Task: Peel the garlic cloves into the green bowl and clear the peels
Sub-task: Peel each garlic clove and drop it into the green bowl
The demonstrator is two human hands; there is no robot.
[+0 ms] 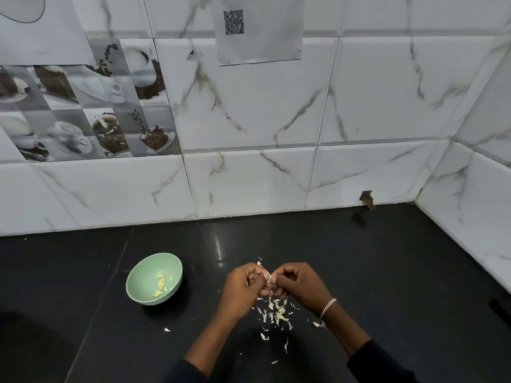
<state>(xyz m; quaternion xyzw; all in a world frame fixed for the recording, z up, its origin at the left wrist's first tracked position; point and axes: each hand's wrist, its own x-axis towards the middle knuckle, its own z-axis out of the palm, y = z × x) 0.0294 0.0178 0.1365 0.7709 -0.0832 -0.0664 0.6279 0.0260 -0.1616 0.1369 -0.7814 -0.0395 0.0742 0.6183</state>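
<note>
A pale green bowl (143, 275) sits on the black counter to the left of my hands, tilted a little, with several peeled garlic cloves (161, 286) inside. My left hand (243, 288) and my right hand (298, 286) meet fingertip to fingertip above the counter, both pinching a small garlic clove (268, 278) whose skin shows between the thumbs. Most of the clove is hidden by my fingers. A scatter of white garlic peels (276, 313) lies on the counter right below my hands, with stray bits nearer to me.
The black counter (387, 272) runs back to a white marble-tiled wall (262, 175) and a side wall on the right. A single peel scrap (166, 330) lies below the bowl. A silver bracelet (327, 308) is on my right wrist.
</note>
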